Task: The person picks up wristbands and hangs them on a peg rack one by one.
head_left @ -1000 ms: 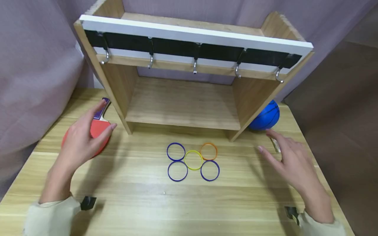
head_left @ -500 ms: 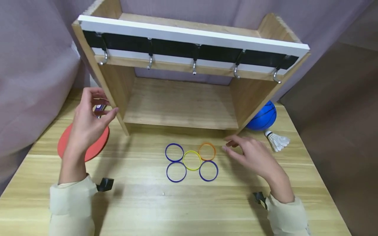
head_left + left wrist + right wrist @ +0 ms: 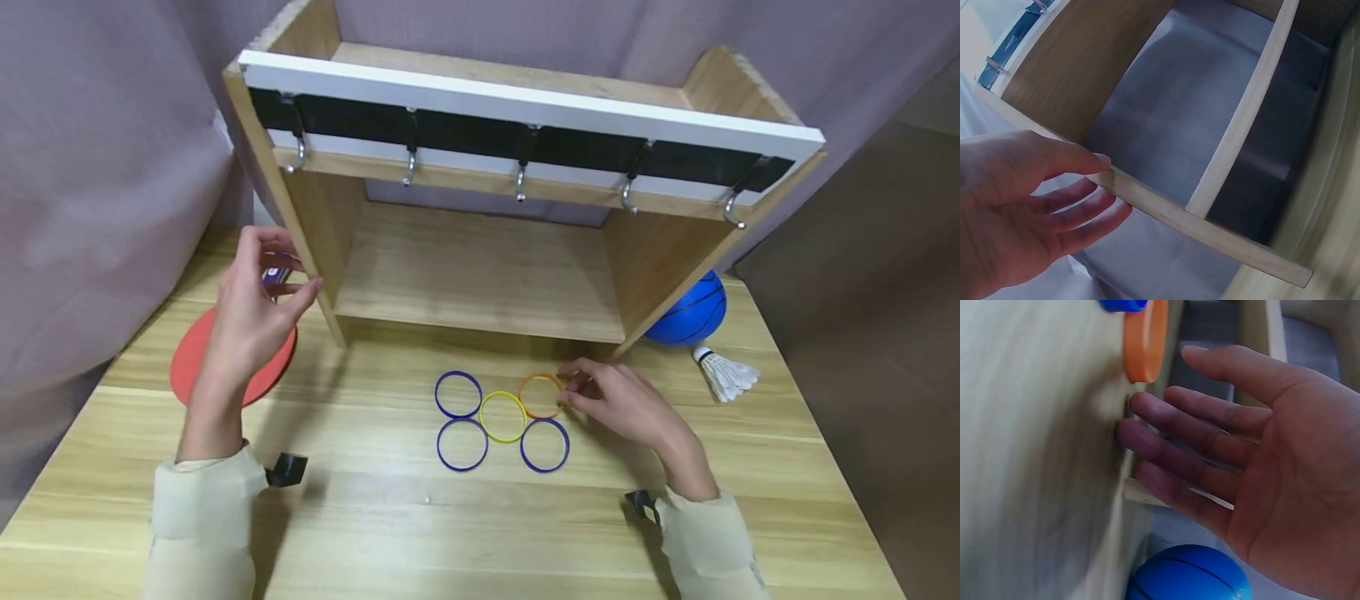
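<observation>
A wooden shelf unit (image 3: 480,258) stands on the table. My left hand (image 3: 255,308) grips its left side panel near the front edge; in the left wrist view the thumb lies over the edge of the panel (image 3: 1166,212), with the fingers on the outer side. My right hand (image 3: 618,400) is low beside an orange ring (image 3: 542,377). In the right wrist view, the fingers are extended and apart from the orange ring (image 3: 1145,344). A yellow ring (image 3: 503,440) and blue rings, including one at the front right (image 3: 546,471), lie against each other on the table.
A row of metal hooks (image 3: 521,185) hangs along the shelf's front rail. Left of the shelf lies a red table tennis paddle (image 3: 197,354), partly hidden by the left arm. On the right are a blue ball (image 3: 693,312) and a shuttlecock (image 3: 726,374).
My left hand has moved from above the paddle onto the shelf's side panel. From near the shuttlecock, my right hand has come leftward to the orange ring. The head view has shifted slightly.
</observation>
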`<state>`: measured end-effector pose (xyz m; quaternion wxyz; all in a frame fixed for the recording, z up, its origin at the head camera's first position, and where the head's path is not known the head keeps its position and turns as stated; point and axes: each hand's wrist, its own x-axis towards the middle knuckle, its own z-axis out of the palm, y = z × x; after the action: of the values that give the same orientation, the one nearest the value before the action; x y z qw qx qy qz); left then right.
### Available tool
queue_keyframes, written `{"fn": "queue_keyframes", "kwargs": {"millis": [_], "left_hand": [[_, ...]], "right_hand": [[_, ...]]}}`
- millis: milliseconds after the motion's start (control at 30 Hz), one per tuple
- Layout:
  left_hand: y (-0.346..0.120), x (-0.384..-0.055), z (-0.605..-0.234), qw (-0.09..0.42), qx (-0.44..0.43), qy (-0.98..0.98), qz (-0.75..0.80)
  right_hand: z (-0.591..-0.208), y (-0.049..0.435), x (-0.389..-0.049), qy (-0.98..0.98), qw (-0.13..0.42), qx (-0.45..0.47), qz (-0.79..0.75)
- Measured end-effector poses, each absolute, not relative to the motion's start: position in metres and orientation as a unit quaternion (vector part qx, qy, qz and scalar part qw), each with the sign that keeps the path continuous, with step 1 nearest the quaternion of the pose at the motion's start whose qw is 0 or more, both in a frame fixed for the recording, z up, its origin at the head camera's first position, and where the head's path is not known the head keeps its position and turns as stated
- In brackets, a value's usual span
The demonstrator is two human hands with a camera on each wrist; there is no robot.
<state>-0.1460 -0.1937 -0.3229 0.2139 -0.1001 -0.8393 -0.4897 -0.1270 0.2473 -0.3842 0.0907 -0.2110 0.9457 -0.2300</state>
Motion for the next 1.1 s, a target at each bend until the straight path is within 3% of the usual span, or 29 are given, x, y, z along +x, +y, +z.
{"fn": "queue_keyframes", "kwargs": {"millis": [1100], "left_hand": [[-0.193, -0.146, -0.322, 0.222, -0.099, -0.843, -0.479]], "right_hand": [[-0.406, 0.239, -0.135, 0.959, 0.018, -0.132, -0.249]]}}
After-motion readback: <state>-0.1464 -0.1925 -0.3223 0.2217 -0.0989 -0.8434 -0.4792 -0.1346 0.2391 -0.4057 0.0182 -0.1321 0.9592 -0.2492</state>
